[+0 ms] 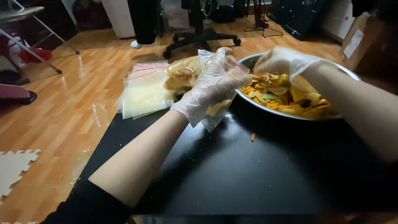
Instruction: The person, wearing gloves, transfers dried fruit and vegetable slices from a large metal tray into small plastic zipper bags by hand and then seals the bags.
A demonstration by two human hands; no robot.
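Far left, on the wooden floor (83, 74): we note folding chair legs (37, 45) and, at the near left edge, a pale foam puzzle mat (14, 168). Further right and far back stands an office chair base (201, 39) on castors.

On the black bench (232, 174), at its far left corner, lies a stack of empty clear zip bags (143, 89) with red seal strips. Just right of the stack we see filled bags of chips (180, 74), touching it.

Left hand (213, 85): gloved in thin clear plastic, fingers curled closed around the mouth of a clear zip bag (217, 112). The bag hangs below the hand, just above the bench, and holds a few yellow chips at its bottom. It sits just left of the bowl rim.

A single chip crumb (252, 137) lies on the bench below the bowl.

Right hand (282, 62): also gloved, over the far left part of the metal bowl (248, 62), fingers bent downward towards the mixed yellow and orange chips (290, 97) heaped inside. We cannot tell whether it grips any chips. The two hands are near each other, apart.

Far right: a cardboard box (356, 41) on the floor behind the bowl.
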